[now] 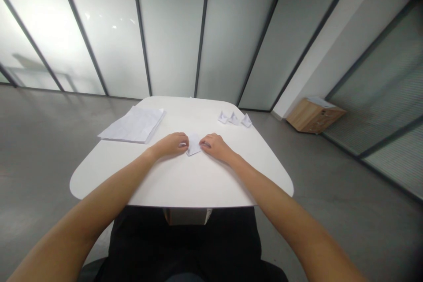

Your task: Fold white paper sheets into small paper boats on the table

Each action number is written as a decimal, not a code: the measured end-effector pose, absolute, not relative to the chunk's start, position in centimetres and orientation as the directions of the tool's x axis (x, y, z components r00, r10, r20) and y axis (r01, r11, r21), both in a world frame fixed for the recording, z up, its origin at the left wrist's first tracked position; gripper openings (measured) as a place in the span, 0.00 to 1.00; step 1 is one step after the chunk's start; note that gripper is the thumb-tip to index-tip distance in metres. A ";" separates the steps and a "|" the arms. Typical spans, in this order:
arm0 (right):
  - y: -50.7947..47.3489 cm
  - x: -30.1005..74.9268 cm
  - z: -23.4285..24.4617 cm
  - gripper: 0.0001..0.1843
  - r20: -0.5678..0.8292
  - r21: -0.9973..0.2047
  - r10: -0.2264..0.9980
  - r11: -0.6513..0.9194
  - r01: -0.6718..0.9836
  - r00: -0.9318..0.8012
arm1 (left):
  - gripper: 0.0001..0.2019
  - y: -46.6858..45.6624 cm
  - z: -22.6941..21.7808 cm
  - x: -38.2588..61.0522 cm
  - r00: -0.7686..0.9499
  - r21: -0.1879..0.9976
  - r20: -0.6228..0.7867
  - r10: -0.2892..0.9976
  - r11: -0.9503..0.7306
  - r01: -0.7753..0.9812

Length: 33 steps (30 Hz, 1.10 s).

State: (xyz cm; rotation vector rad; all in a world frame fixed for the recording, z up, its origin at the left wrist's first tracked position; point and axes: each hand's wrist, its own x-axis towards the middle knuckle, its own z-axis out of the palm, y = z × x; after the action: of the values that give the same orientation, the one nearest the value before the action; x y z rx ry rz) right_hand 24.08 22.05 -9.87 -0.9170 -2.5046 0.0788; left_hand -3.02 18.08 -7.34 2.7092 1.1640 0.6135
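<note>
A small folded sheet of white paper lies on the table between my hands, one corner pointing toward me. My left hand pinches its left side, fingers curled over the edge. On the opposite side, my right hand grips the right edge between thumb and fingers. Parts of the paper are hidden beneath the fingers. Beyond my right hand stand three small folded paper boats in a row.
A stack of white paper rests on the left of the white table, which has rounded corners. Frosted glass panels rise behind it. On the floor at the right stands a wooden cabinet.
</note>
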 end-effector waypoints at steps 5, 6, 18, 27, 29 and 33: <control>20.4 22.7 -9.5 0.16 0.383 -0.171 0.593 0.799 0.576 -0.709 | 0.09 17.7 -7.1 -2.8 0.619 0.247 0.306 0.724 -0.688 0.682; 20.2 22.6 -9.5 0.17 0.375 -0.164 0.581 0.808 0.565 -0.722 | 0.09 17.7 -7.1 -2.8 0.614 0.239 0.301 0.729 -0.681 0.692; 19.1 22.5 -7.9 0.15 0.395 -0.255 0.538 0.843 0.473 -0.745 | 0.14 17.4 -7.3 -2.5 0.594 0.219 0.295 0.748 -0.658 0.721; 19.3 22.4 -7.9 0.13 0.424 -0.284 0.515 0.857 0.431 -0.745 | 0.15 17.1 -7.7 -1.2 0.464 0.173 0.331 0.821 -0.537 0.826; 19.3 22.2 -7.9 0.13 0.422 -0.268 0.521 0.854 0.447 -0.742 | 0.15 17.2 -8.0 -0.9 0.439 0.174 0.345 0.830 -0.516 0.838; 19.2 21.8 -8.2 0.16 0.420 -0.254 0.563 0.826 0.503 -0.712 | 0.11 17.7 -8.4 -0.7 0.426 0.183 0.358 0.831 -0.509 0.841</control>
State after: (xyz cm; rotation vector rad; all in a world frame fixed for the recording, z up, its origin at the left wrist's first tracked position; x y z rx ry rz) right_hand 21.81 19.16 -8.25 -0.7869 -2.5185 0.1658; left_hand -0.74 17.67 -8.42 2.6725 1.5675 0.6490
